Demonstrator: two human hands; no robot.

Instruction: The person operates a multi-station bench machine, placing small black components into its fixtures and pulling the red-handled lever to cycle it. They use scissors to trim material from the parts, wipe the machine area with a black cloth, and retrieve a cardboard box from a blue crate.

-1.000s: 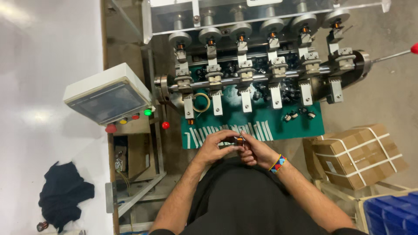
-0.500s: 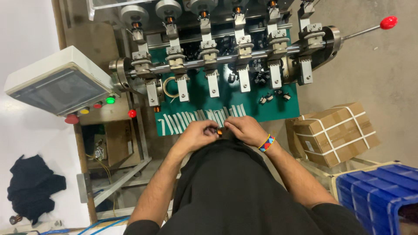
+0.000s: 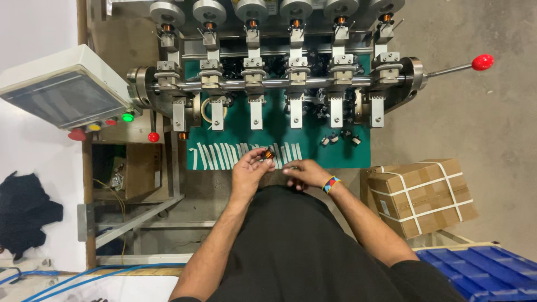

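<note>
Holding a small wound coil (image 3: 268, 154) in my left hand (image 3: 250, 170), fingers pinched shut round it, just over the near edge of the green mat (image 3: 313, 137). The coil looks light and rigid: a black bobbin with copper winding. My guess is that the fine wire is the fragile part, so I'd grip the plastic flanges, not the winding. It's small enough to slip from a loose pinch.

Left to right across the scene:
- A dark cloth (image 3: 25, 210) lies on the floor, far left.
- The control box (image 3: 64, 89) has a tilted screen, with red, yellow and green buttons along its near edge.
- A row of white strips (image 3: 224, 155) is laid on the mat, touching distance from my left hand.
- The winding machine (image 3: 279, 84) is at the far side, with six stations in a row. Copper coils sit on the top spindles and a steel shaft runs across.
- My right hand (image 3: 305, 173) is just beside the left, with its fingers curled at the mat edge. They seem to be on something small and dark. I can't tell what it is, or whether they have it gripped.
- A few loose black bobbins (image 3: 338, 138) lie on the mat to the right of both hands.
- The red-knobbed lever (image 3: 482, 62) sticks out at the far right.
- A strapped cardboard box (image 3: 419, 193) and a blue crate (image 3: 486, 271) are on the floor at the near right.

The hanging clamps over the mat crowd any reach to the far side.
</note>
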